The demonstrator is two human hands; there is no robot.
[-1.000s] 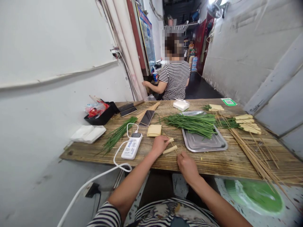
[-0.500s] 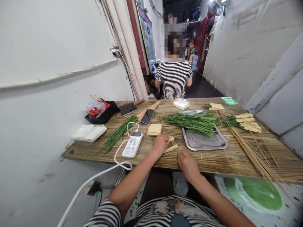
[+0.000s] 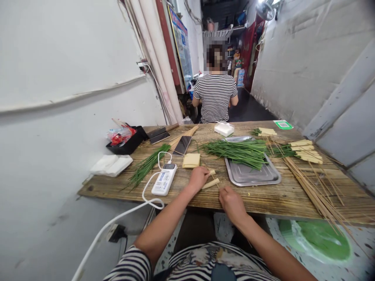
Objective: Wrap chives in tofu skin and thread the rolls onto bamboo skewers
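Observation:
My left hand (image 3: 199, 178) is closed over one end of a pale yellow tofu-skin roll (image 3: 212, 172). Nearer to me, a second tofu-skin roll (image 3: 211, 183) lies just below those fingers. My right hand (image 3: 232, 201) pinches a thin bamboo skewer (image 3: 218, 186), of which only a short length shows by the rolls; the rest is hidden by the hand. Whether the skewer passes through both rolls I cannot tell. Behind my left hand sits a stack of square tofu sheets (image 3: 191, 160). Green chives (image 3: 238, 153) lie across a metal tray (image 3: 254, 179) to the right.
Loose skewers (image 3: 307, 187) and finished-looking chive rolls (image 3: 306, 151) lie at the right. On the left are a white power bank (image 3: 164, 180) with a cable, phones (image 3: 182, 145), more chives (image 3: 149, 164), napkins (image 3: 111, 165) and a black box (image 3: 125, 144). A person (image 3: 215, 97) sits beyond the table, back turned.
Both hands stay nearly in place at the rolls, with only a very slight shift. The camera view has moved a little.

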